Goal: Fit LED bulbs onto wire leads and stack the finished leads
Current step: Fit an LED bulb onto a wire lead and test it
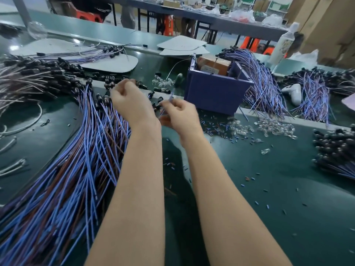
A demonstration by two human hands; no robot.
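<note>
Wire leads (76, 150) lie fanned in a big blue and brown pile on the left of the green table (269, 189). Above its far edge the left hand (130, 100) is curled, too blurred to tell whether it holds anything. Just right of it, the right hand (178, 114) pinches one blue lead (170, 97). Clear bulbs (272, 129) lie scattered right, near a purple box (215, 93).

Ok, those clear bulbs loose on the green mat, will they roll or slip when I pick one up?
Probably light: the bulbs are small, and some lie scattered singly. Their glossy clear shells look slippery, so a firm pinch seems wise. The rounded bodies may roll on the flat mat if nudged.
</note>
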